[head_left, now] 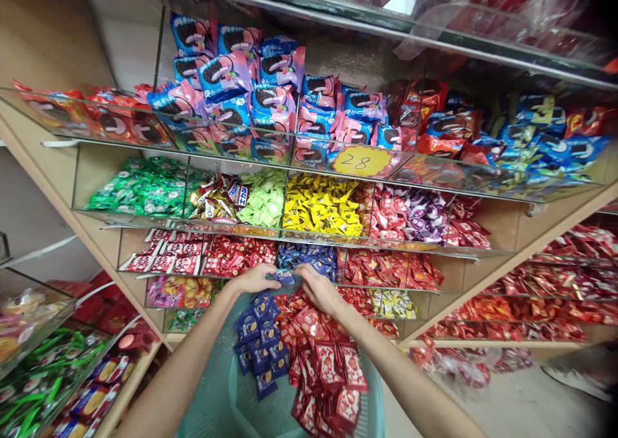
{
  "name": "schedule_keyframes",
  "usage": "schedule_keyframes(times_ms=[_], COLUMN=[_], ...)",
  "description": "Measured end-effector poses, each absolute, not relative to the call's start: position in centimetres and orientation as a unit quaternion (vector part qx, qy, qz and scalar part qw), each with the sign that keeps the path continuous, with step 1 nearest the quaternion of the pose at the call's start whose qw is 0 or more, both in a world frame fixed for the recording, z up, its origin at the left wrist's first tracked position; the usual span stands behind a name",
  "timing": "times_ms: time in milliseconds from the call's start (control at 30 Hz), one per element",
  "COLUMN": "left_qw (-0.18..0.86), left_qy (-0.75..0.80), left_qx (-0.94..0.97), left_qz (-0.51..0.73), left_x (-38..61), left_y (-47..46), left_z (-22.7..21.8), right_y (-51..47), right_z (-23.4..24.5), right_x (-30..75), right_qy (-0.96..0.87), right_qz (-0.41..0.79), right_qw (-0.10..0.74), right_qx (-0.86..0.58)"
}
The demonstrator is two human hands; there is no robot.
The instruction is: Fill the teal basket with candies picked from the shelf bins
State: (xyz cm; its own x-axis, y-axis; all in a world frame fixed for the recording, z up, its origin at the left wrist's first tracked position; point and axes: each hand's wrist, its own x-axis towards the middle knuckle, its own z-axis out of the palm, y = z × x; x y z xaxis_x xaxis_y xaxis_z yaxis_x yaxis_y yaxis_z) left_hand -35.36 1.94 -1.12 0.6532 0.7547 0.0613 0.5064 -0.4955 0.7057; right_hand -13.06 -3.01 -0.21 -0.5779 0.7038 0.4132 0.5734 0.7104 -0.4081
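Note:
My left hand (254,279) and my right hand (318,288) meet over the far rim of a teal basket (219,402) and both pinch a small dark blue candy packet (284,276), fingers closed. In the basket lie several dark blue packets (259,344) on the left and a pile of red packets (326,361) on the right. Just beyond my hands, a glass shelf compartment holds more dark blue packets (309,256).
Tiered glass shelves (299,238) full of wrapped sweets rise ahead: red packets, green, yellow and purple candies, blue and pink cookie packs on top. A yellow tag reading 28 (363,161) hangs on a shelf front. More bins stand at left (43,373) and right.

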Motion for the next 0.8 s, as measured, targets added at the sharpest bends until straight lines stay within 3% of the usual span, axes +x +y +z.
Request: schedule_keyframes(times_ms=[267,600,800], left_qw=[0.347,0.357,0.389], left_qy=[0.353,0.364,0.394], left_qx=[0.849,0.841,0.813], left_qz=[0.184,0.180,0.179], left_x=[-35.3,-35.1,-35.2], left_y=[1.9,1.6,1.5], left_z=[-1.0,-0.3,-0.2], right_y=[-3.2,-2.7,-2.9], right_z=[-0.2,0.3,1.5], right_x=[-13.2,-12.4,-11.8], right_qy=[-0.916,-0.918,-0.858], right_qz=[-0.028,-0.010,0.140], right_qw=[0.181,0.209,0.327], right_qx=[-0.357,-0.338,-0.371])
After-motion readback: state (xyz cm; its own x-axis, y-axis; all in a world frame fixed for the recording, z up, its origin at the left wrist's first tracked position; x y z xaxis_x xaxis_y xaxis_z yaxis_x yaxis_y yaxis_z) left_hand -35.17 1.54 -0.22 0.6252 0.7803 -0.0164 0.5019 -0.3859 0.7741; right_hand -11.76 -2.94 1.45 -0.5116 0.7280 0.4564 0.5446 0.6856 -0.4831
